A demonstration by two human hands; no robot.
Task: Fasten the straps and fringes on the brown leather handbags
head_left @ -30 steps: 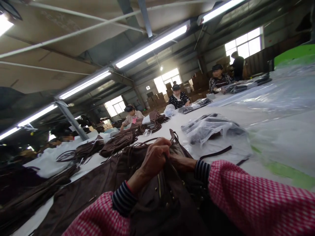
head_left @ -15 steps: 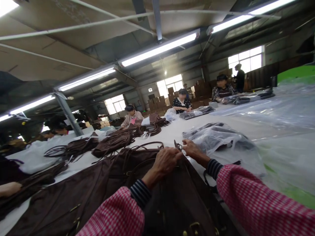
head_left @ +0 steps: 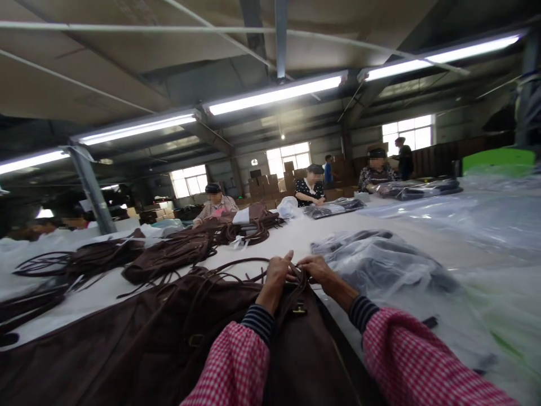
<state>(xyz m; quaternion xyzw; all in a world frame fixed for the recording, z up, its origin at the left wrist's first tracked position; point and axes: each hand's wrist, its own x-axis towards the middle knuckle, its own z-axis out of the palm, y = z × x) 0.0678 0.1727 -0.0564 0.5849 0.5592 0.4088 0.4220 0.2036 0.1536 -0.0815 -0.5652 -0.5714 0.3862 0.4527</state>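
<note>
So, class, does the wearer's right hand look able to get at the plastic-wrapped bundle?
Probably yes: the bundle lies close beside the right hand, with nothing seen between them, though that hand seems to grip a brown strap and may need to release it.

Middle window [head_left: 288,159]: one, multi-paned, bright. Left of it: round white wall disc [head_left: 254,162]; farther left, second window [head_left: 189,181]; beyond, leaning grey post [head_left: 92,189]. Well right: third window [head_left: 422,133]. Below: brown cartons [head_left: 264,185], stacked. Above: tube lamps [head_left: 276,96], lit, tilted row. Around: grey wall [head_left: 243,151], dim. In front: white tabletop [head_left: 291,228].
</note>
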